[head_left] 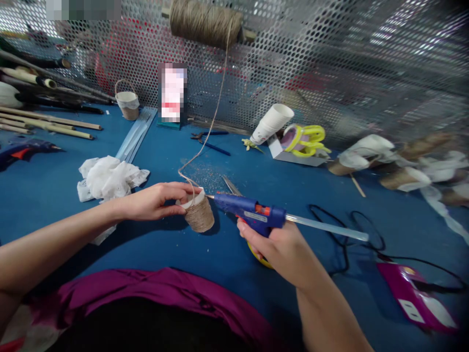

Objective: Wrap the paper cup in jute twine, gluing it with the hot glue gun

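My left hand [166, 200] grips the rim of a small paper cup [200, 217] wrapped in brown twine, its thumb outside and fingers over the opening. The cup is tilted above the blue table. From it a strand of jute twine [216, 110] runs up to a large spool [205, 22]. My right hand [273, 244] is closed round the handle of a blue hot glue gun [252, 210], whose nozzle points left at the cup's rim. A clear glue stick [330, 227] sticks out of its back. Scissors [231, 186] lie partly hidden beneath the gun.
White lace [110, 178] lies bunched at left, by a bundle of glue sticks [137, 134]. Behind are a finished-looking twine basket [128, 105], a phone [172, 93], pliers [210, 139] and stacked paper cups [273, 122]. A purple power strip [415, 296] with black cord sits right.
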Demonstrator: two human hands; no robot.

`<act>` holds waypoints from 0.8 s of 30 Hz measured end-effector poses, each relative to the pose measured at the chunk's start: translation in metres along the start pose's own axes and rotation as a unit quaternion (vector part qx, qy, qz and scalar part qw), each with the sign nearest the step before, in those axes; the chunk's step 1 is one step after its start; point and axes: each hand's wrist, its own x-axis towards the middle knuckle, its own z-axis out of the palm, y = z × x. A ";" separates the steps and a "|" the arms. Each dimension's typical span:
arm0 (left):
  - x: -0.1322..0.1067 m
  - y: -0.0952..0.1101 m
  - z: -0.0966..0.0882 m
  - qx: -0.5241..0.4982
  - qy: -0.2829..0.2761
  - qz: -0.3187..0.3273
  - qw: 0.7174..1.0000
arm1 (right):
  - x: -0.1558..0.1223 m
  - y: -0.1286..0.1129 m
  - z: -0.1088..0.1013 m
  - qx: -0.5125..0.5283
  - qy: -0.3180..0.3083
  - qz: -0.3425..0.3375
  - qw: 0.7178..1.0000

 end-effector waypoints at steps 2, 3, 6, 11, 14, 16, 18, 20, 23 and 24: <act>0.000 0.000 0.000 -0.001 0.000 -0.001 1.000 | 0.000 0.000 0.000 -0.006 0.000 0.008 1.000; 0.000 0.000 0.000 -0.003 -0.001 -0.003 1.000 | 0.000 0.000 0.000 -0.006 -0.004 0.004 1.000; 0.000 0.001 0.000 -0.004 -0.005 -0.007 1.000 | -0.002 0.000 0.000 0.007 -0.015 -0.014 1.000; 0.000 0.000 0.000 -0.003 -0.004 -0.004 1.000 | -0.003 0.001 0.000 0.022 -0.014 -0.012 1.000; 0.000 0.000 0.000 -0.003 -0.002 -0.003 1.000 | -0.001 -0.001 -0.001 0.014 -0.001 -0.005 1.000; 0.000 0.001 0.000 -0.001 -0.003 -0.004 1.000 | 0.000 -0.002 -0.001 0.009 0.008 -0.014 1.000; 0.000 0.001 0.000 0.000 -0.003 -0.002 1.000 | -0.001 0.000 -0.001 0.009 0.004 -0.022 1.000; 0.000 0.001 0.000 0.001 -0.004 0.000 1.000 | -0.002 0.002 0.000 0.012 -0.005 -0.020 1.000; 0.000 0.001 0.000 0.001 -0.004 0.002 1.000 | -0.003 0.004 0.001 0.025 -0.009 -0.011 1.000; 0.000 0.001 0.000 0.001 -0.003 0.002 1.000 | -0.003 0.004 0.001 0.028 -0.009 -0.009 1.000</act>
